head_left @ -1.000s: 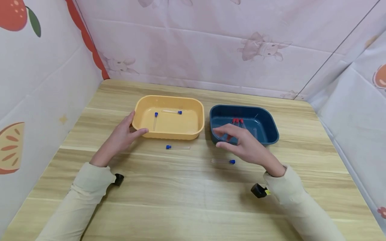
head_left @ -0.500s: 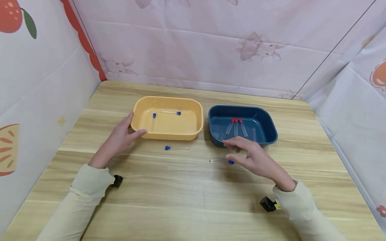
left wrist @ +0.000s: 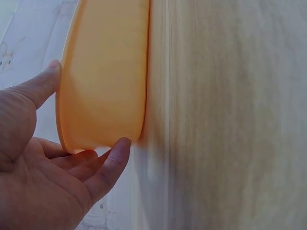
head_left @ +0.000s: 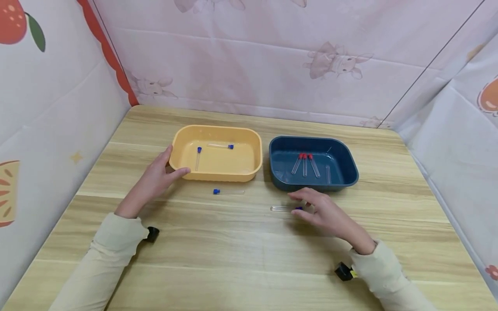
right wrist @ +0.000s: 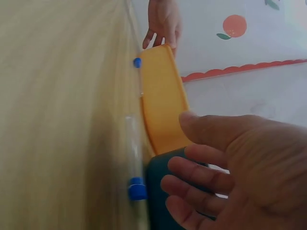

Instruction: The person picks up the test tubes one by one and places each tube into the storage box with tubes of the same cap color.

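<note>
My left hand (head_left: 155,176) holds the front left corner of a yellow plastic bin (head_left: 223,177), thumb at the front rim and fingers along the left side. Inside the bin lie two clear test tubes with blue caps. Over the table, my right hand (head_left: 324,212) hovers with thumb and fingers apart and nothing between them. Under its fingertips lies a blue-capped test tube (head_left: 281,208), its cap partly covered by the thumb in the head view. The right wrist view shows this tube's blue cap (right wrist: 137,189) lying just below the fingers.
Another blue-capped test tube (head_left: 230,191) lies before the yellow bin. To the right stands a dark blue bin (head_left: 315,188) holding several tubes, three of them with red caps (head_left: 305,156). Printed cloth walls (head_left: 249,77) border the table at the back and sides.
My right hand has drawn back from over the dark blue bin toward the front and come lower, to the blue-capped test tube. The left hand stays on the yellow bin.
</note>
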The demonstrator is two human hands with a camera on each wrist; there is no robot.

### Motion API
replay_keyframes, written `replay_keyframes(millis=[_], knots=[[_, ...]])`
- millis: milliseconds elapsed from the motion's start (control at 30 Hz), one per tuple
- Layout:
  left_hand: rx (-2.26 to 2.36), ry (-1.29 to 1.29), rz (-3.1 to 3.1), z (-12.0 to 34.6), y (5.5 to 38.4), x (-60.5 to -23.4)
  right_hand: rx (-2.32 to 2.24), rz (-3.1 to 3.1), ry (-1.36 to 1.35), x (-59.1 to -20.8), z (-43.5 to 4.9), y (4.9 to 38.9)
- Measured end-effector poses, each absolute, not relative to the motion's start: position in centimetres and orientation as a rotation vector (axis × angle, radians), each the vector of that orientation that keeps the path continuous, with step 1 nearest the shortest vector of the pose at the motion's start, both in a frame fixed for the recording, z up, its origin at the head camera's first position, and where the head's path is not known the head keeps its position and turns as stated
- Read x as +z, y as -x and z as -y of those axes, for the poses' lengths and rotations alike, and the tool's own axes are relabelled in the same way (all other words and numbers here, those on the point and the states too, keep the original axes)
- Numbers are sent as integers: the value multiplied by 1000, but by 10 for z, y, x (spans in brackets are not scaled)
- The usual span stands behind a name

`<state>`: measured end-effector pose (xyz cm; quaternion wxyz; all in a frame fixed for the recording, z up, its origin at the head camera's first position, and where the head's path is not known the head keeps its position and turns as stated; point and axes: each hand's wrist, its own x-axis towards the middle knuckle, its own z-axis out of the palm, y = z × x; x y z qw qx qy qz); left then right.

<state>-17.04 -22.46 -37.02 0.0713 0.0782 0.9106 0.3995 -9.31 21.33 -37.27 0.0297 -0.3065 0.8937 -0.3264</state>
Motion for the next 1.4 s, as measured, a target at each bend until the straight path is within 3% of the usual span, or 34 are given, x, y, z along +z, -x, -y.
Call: replay_keyframes(millis=[1400], knots=[[1212, -237, -2736, 223, 171, -371, -927, -2793, 865, -395, -195, 92]])
